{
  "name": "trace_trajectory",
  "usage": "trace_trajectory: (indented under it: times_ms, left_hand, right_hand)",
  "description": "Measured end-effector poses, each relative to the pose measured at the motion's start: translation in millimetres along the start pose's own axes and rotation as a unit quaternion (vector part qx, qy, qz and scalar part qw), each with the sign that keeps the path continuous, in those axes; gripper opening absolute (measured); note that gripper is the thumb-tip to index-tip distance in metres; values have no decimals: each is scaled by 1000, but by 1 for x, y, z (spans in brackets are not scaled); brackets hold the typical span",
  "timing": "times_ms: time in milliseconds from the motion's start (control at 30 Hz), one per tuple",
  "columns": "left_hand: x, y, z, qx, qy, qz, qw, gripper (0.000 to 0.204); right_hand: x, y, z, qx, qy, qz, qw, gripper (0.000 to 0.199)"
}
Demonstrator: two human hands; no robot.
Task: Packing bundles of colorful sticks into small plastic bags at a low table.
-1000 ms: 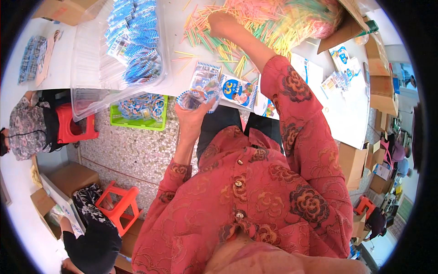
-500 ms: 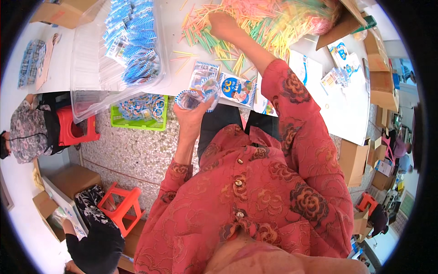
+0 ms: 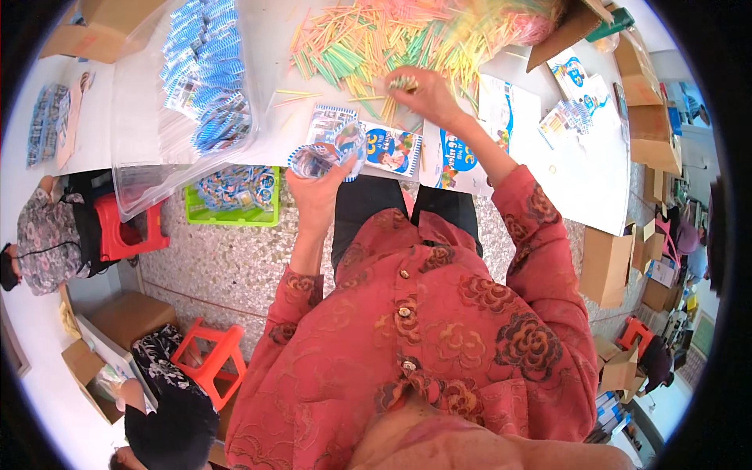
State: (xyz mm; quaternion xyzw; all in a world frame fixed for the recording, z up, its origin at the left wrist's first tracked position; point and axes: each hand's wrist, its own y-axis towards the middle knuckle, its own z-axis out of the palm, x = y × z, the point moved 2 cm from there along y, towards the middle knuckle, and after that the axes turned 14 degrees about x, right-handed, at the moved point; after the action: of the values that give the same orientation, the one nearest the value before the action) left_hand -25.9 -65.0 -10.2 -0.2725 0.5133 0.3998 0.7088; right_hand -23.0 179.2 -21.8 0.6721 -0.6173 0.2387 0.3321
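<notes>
My left hand (image 3: pixel 312 196) is closed round a small blue-and-white striped plastic packet (image 3: pixel 307 166), its mouth held wide toward me at the table's near edge. My right hand (image 3: pixel 432 98) is closed on a bunch of thin coloured sticks (image 3: pixel 403 83), their ends showing at the fingers. It hovers just on the near side of a big loose pile of pink, yellow and green sticks (image 3: pixel 368 39). Printed flat packets (image 3: pixel 392 149) lie on the table right of my left hand, below the right one.
A clear plastic tray (image 3: pixel 129 184) with rows of blue-striped packets (image 3: pixel 205 86) stands left. Below the table edge sits a green basket (image 3: pixel 233 221) of packets. An open cardboard box (image 3: pixel 560 35) is at far right. Red stools (image 3: pixel 207 356) and people are at left.
My right hand has come back from the stick pile toward me and slightly right, now with a bunch of sticks in it. The left hand still holds the packet.
</notes>
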Motion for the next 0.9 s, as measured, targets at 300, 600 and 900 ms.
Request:
trace_trajectory:
  times_ms: [300, 600, 900]
  left_hand:
    - [-6, 5, 15, 25, 22, 15, 999, 23]
    - [-3, 7, 24, 75, 66, 14, 995, 16]
    - [3, 12, 33, 96, 76, -2, 992, 14]
  right_hand:
    - [-9, -2, -11, -5, 11, 65, 998, 14]
    - [52, -21, -58, -38, 270, 61, 960, 16]
    - [128, -35, -82, 129, 179, -22, 975, 13]
